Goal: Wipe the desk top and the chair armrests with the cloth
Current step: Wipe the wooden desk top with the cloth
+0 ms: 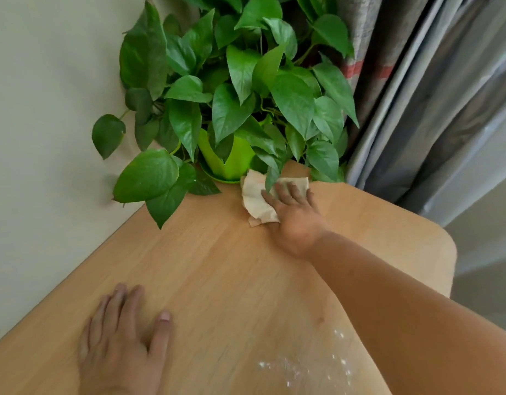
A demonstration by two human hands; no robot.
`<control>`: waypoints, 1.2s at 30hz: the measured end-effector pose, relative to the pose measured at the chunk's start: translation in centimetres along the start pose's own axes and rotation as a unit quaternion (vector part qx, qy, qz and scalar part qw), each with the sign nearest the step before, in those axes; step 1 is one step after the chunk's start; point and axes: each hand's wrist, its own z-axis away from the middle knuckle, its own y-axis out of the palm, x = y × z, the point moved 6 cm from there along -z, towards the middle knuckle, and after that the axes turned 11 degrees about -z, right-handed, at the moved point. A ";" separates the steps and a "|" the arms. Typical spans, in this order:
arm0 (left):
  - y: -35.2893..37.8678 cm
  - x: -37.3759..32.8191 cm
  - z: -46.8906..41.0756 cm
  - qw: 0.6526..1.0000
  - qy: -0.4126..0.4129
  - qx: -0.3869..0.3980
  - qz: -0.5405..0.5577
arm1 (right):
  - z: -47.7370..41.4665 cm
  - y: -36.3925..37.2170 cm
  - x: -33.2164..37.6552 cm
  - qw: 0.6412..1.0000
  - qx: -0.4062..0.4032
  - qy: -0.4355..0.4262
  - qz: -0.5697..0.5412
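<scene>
A light wooden desk top (217, 266) fills the lower part of the head view. My right hand (293, 220) presses flat on a beige folded cloth (256, 199) at the far side of the desk, right beside the plant pot. A hanging leaf overlaps the cloth and my fingertips. My left hand (123, 337) rests palm down on the near left of the desk, fingers spread, holding nothing. White powdery specks (303, 363) lie on the wood near my right forearm. No chair armrest is in view.
A leafy plant (231, 81) in a bright green pot (231, 161) with saucer stands in the desk's far corner against the pale wall (46, 109). Grey curtains (431, 109) hang on the right, past the desk's rounded right edge (451, 252).
</scene>
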 end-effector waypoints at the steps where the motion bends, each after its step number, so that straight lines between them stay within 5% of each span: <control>1: 0.0 0.0 0.0 1.000 0.002 0.005 0.002 | 0.6 0.8 0.3 1.000 0.010 -0.016 -0.006; 8: -0.2 0.2 0.4 1.000 0.022 0.001 0.022 | 13.9 5.2 7.0 0.963 0.129 -0.196 -0.133; 10: -0.3 0.1 0.6 0.999 0.025 -0.008 0.030 | 16.6 5.5 7.9 0.947 0.157 -0.190 -0.207; 13: -0.3 0.2 0.5 0.999 0.024 -0.005 0.030 | 16.7 2.3 5.8 0.943 0.061 -0.116 -0.306; 16: -0.1 0.2 0.6 0.999 0.030 -0.004 0.020 | 15.0 -0.9 2.0 0.966 -0.022 -0.070 -0.247; 20: -0.5 -1.0 1.0 0.995 0.104 -0.003 0.011 | 14.6 -1.0 0.1 0.995 0.005 -0.085 -0.047; 23: -1.1 -5.4 1.9 0.976 0.216 0.001 0.020 | 15.7 -1.1 0.0 0.993 -0.022 -0.078 -0.088; 26: -1.4 -10.2 3.3 0.959 0.281 -0.015 0.027 | 16.5 -3.3 -1.7 0.966 -0.118 0.030 -0.226; 29: -1.3 -13.1 4.2 0.943 0.331 -0.020 0.030 | 17.3 -5.8 -4.0 0.961 -0.195 0.048 -0.189; 34: -1.5 -13.4 4.1 0.937 0.344 -0.034 0.058 | 18.2 -1.2 -6.0 1.000 0.008 -0.017 0.024; 36: -1.4 -13.4 4.0 0.936 0.344 -0.036 0.064 | 18.8 0.9 -6.1 0.999 0.017 -0.018 0.031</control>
